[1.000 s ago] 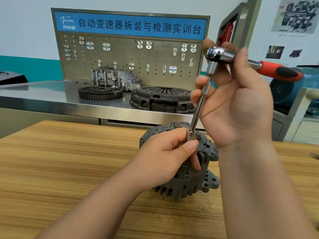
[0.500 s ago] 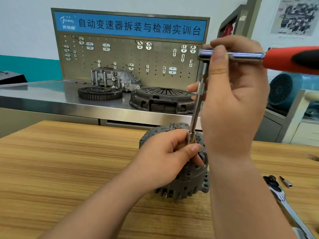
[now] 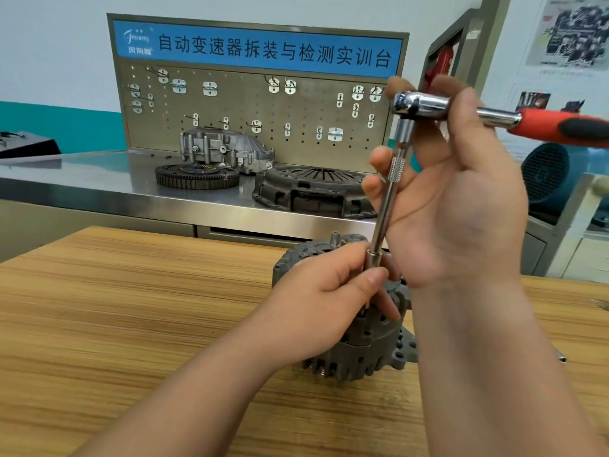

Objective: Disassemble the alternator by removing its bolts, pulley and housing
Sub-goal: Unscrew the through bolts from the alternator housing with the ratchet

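So there's one alternator (image 3: 369, 354) here, a chunky dark grey cast thing with slotted vents all round the body and a mounting lug with holes sticking out on the right. It sits on the wooden table (image 3: 131, 324), directly under the fingers of both hands, and one short stud (image 3: 335, 238) pokes up from its top just behind the left fingertips. The left hand (image 3: 326, 308) lies on top of the housing with thumb and fingers curled in, pinching the socket (image 3: 374, 259) where it meets the alternator, so the bolt itself is hidden under those fingers. One long chrome extension bar (image 3: 384, 216) runs up from the socket, tilted a bit to the right, into one ratchet (image 3: 421, 103) with a red and black handle pointing off to the right. The right hand (image 3: 461, 209) is wrapped round the ratchet head, thumb over the front of it, and its lower fingertips touch the knurled bit of the extension from behind. Count so far: two hands, one ratchet, one extension, one socket, one alternator. Beyond the fingers, on the steel bench (image 3: 99, 179), there are three parts: a toothed ring gear (image 3: 196, 175), a clutch cover (image 3: 313, 189) and a silver cast housing (image 3: 224, 150), all in front of one pegboard (image 3: 250, 127) with a blue sign.
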